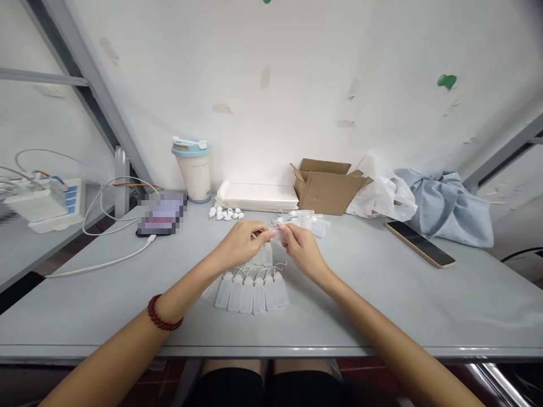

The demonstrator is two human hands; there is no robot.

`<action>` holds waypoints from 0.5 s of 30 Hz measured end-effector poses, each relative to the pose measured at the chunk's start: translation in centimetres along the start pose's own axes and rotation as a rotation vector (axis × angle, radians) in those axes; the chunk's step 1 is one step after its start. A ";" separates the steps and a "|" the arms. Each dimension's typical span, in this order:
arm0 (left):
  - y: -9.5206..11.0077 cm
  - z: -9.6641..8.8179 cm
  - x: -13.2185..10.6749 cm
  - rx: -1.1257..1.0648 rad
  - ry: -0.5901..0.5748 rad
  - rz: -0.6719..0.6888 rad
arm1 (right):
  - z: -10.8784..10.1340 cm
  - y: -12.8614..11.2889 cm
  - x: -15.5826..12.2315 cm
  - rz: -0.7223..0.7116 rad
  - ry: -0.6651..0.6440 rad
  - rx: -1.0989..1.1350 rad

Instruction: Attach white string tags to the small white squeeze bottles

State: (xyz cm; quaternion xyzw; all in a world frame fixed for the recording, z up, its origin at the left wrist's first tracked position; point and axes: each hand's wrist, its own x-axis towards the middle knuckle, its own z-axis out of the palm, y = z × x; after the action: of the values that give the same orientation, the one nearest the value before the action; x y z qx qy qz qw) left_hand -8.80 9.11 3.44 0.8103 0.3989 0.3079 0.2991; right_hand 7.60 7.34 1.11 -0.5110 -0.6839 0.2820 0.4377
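Both pinching one small clear pouch [275,234] mid-air, left hand [240,242] and right hand [302,249] closed on its ends. Probably light, floppy, slippery; best gripped by edges. More pouches [250,291] just below on counter [382,294].

Lighting is bright, even and diffuse. A glare patch sits on the wall [271,85] just above the white stack [258,196]. Shadows on the table [382,294] are faint. Wide-angle distortion bends the frame edges and beams. The phone [163,215] screen is pixelated. Focus is sharp centrally, softer at corners.
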 end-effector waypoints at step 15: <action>-6.7 -4.4 1.5 0.527 0.255 -0.178 | -4.5 4.0 2.8 -0.244 0.449 -0.344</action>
State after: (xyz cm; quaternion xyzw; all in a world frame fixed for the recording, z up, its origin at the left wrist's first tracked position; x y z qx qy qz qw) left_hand -14.43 14.78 1.74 0.7768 0.5687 0.2657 0.0519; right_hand 13.14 10.99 0.65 -0.5412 -0.6641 -0.0122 0.5156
